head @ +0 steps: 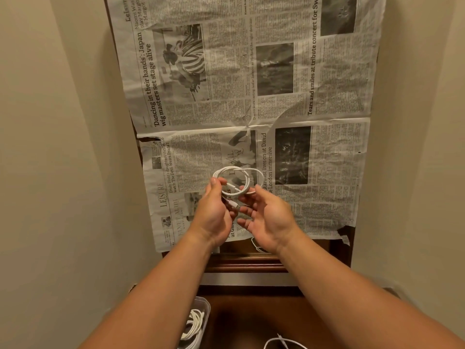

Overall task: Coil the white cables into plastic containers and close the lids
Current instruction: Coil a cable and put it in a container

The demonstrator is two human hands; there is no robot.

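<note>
Coiling is underway: the left hand [214, 210] is pinching the white cable [236, 169] loops and the right hand [266, 217] is steadying them by thumb and forefinger. Next, the coil probably needs lowering into the plastic container [204, 303].

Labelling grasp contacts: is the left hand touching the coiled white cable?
Touching. The head view shows the left hand pinching the coiled white cable at the loop's near-left side, with the thumb pressed on the strands.
</note>
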